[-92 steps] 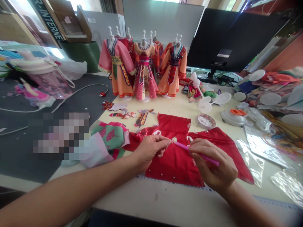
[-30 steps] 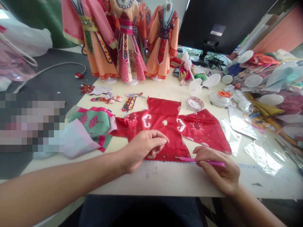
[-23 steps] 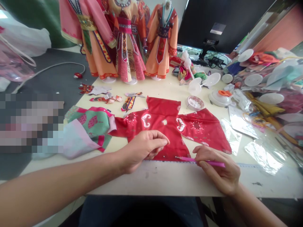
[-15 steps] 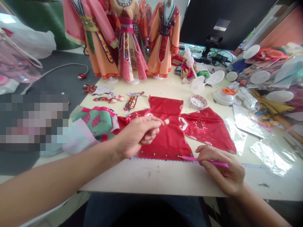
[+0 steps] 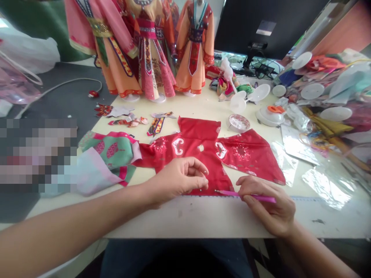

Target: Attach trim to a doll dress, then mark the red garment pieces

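Note:
Flat on the table lies a red satin doll garment piece with wide sleeves and white curled appliqués. Small silver beads dot its lower edge. Over the lower part of the garment hovers my left hand, thumb and index finger curved and apart, with a tiny shiny speck at the index fingertip. My right hand is closed around a slim pink pen-like tool. The tool's metal tip points left, at a bead near the garment's lower edge. A blue-marked ruler strip runs along that edge.
Dressed doll figures stand at the back, beside a dark monitor. A round dish of small white bits sits behind the garment. Green patterned cloth lies at left; fabric scraps and plastic discs pile up at right.
My left hand has moved down and right toward the beaded edge, its thumb and index finger parting from a pinch. My right hand keeps the pink tool by the edge. The view has shifted slightly.

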Demonstrator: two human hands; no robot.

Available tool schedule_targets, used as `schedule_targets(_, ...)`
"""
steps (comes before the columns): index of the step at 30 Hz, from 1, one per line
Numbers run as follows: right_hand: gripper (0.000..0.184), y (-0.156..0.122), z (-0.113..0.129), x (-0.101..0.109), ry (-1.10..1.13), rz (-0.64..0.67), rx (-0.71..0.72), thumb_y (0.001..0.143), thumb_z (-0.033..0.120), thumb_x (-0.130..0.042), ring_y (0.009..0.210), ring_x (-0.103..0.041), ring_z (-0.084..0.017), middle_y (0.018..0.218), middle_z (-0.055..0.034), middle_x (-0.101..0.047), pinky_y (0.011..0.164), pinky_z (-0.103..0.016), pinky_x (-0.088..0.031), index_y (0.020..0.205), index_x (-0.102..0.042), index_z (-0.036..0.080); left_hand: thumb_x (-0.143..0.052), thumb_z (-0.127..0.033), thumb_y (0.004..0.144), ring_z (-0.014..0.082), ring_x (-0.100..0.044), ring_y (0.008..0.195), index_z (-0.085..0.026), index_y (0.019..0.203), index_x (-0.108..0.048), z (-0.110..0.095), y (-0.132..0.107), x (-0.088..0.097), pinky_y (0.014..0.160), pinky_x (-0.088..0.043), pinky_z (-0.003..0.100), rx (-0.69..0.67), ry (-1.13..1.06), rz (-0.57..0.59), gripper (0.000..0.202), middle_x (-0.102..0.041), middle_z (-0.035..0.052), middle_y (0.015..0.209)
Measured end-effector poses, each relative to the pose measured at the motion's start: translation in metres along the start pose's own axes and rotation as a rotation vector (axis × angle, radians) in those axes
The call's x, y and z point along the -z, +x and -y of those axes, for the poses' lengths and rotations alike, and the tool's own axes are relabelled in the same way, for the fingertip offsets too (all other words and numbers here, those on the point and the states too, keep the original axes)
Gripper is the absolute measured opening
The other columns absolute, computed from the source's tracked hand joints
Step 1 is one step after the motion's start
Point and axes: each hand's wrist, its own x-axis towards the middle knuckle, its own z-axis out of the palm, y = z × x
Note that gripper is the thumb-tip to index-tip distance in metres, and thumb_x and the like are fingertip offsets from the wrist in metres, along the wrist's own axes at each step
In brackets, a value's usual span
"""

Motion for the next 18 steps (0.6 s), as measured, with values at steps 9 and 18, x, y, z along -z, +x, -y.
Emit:
schedule_targets(9,0.022,0.001,0.001,0.000,-0.006,0.009,0.008,0.075,0.001,-0.051,0.061,-0.056,-0.016,0.068,-0.0030,-0.057,0.064,-0.037,-0.054,0.087,-0.060,0.017,-0.068,-0.026,0.072,0.0089,-0.054,0.060,-0.017,0.094,-0.058,0.005,0.005,0.000,0.051,-0.042,0.019,-0.037,0.125,0.061,0.025,-0.066,0.0035,0.082)
schedule_targets(18,0.023,0.000,0.001,0.001,-0.007,0.012,0.014,0.075,0.000,-0.051,0.061,-0.056,-0.015,0.068,-0.0026,-0.057,0.064,-0.037,-0.054,0.089,-0.060,0.017,-0.061,-0.017,0.077,0.0132,-0.063,0.078,-0.018,0.106,-0.056,0.008,0.011,-0.008,0.066,-0.047,0.022,-0.170,0.287,0.148,0.030,-0.068,0.0042,0.089)
